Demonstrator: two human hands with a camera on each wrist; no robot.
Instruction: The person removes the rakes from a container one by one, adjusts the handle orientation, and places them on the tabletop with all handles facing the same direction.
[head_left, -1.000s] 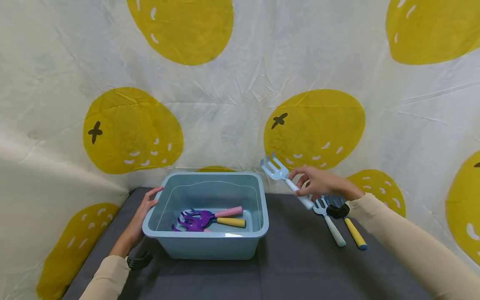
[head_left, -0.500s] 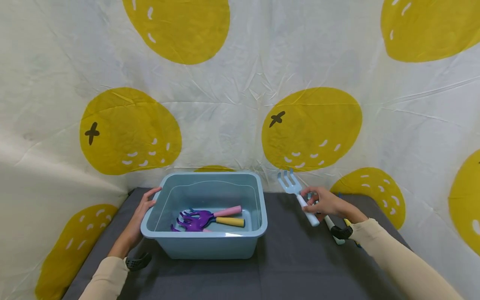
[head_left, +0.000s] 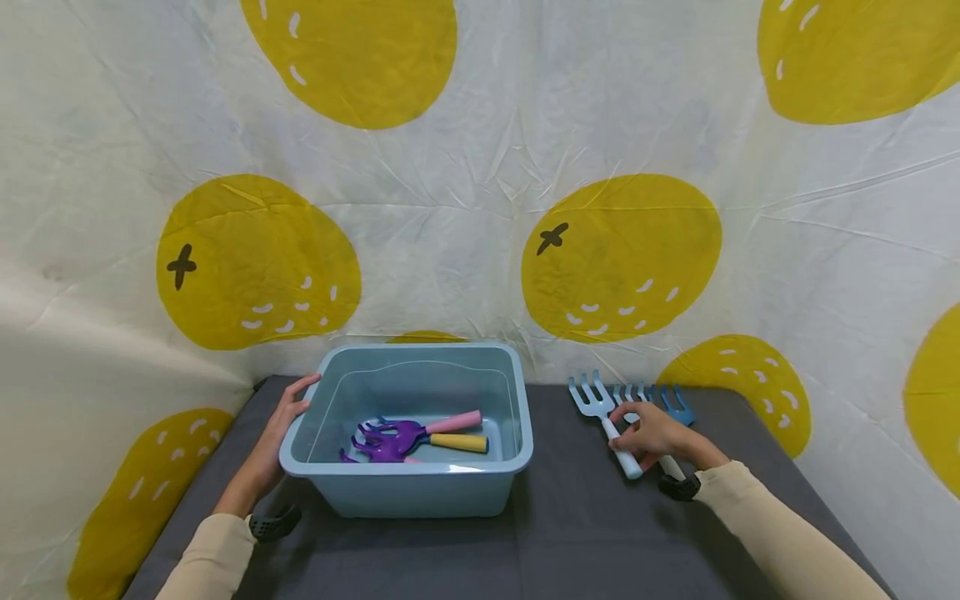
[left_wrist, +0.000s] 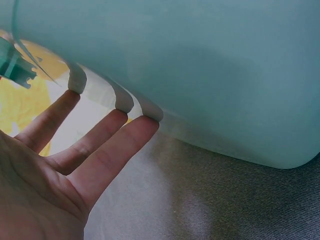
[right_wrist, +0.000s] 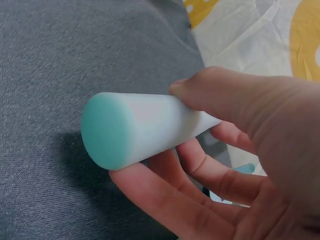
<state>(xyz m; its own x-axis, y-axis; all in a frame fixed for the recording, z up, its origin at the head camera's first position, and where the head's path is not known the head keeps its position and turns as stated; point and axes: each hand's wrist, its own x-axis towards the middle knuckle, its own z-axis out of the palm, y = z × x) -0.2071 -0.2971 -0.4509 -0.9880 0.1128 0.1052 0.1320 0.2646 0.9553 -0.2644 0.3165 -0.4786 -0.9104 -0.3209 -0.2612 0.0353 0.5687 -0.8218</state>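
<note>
On the right of the head view, my right hand [head_left: 651, 435] pinches the white handle [head_left: 622, 450] of a light blue hand fork [head_left: 594, 402] between thumb and fingers. The right wrist view shows this handle [right_wrist: 155, 122] with its teal end, just above the dark cloth. My left hand [head_left: 264, 446] touches the left rim of a blue-grey tub [head_left: 412, 492]; in the left wrist view its straight fingertips [left_wrist: 122, 117] rest on the tub's outer side. Purple forks [head_left: 390, 442] with a pink handle [head_left: 456, 422] and a yellow handle [head_left: 460, 442] lie inside.
Beside the right hand, another light fork [head_left: 672, 468] and a blue-tined fork [head_left: 678, 407] lie on the dark cloth [head_left: 570, 533], both partly covered by the hand. A white curtain [head_left: 450, 250] with yellow fruit shapes hangs behind.
My right hand has lowered the light blue fork from the air down to the cloth, left of the other forks. The left hand has stayed on the tub.
</note>
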